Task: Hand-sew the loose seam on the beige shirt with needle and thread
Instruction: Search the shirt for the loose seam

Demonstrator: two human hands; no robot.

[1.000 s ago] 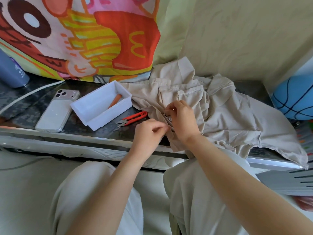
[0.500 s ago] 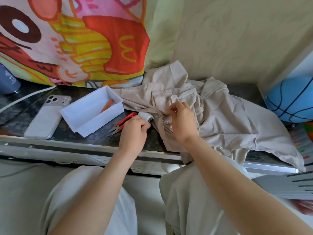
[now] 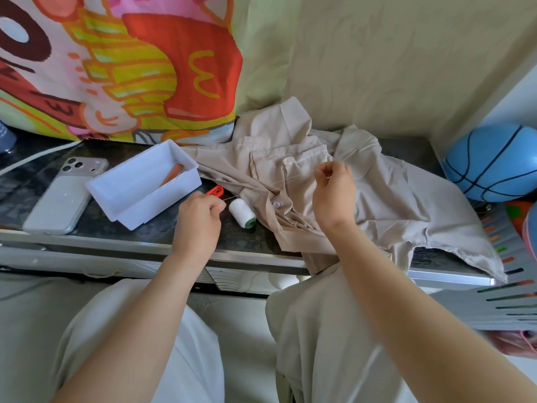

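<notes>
Head view, beige shirt [image 3: 377,199]: it lies crumpled on the dark table [image 3: 162,232], right of centre. One fold hangs over the front edge toward the lap, and a pocket with a stitched hem faces up.
Head view, thread [image 3: 286,181]: a thin pale strand runs taut between the two hands, crossing above the buttoned front of the shirt.
Left hand [image 3: 200,219]: it sits low over the table just left of the spool [image 3: 242,213], its fingers [image 3: 216,206] closed in a pinch on the strand.
Right hand [image 3: 334,196]: it is raised over the pocket with its fingers [image 3: 325,173] curled in, the tips pinching the other end. I cannot tell whether a needle sits there; it would be too fine to see.
Spool: white, lying on its side just beside the shirt's edge.
Shirt handling: it looks light, soft and limp, likely to bunch and slide on the smooth top. It is best pinched close beside the loose seam with both layers together, not held by a far corner.
Thread handling: almost weightless and quick to tangle or slip. Hold it near the ends under gentle tension, since a hard tug could snap it.
Nearby: red snips [image 3: 215,191], a white tray [image 3: 130,199] and a phone [image 3: 64,196] lie to the left.
</notes>
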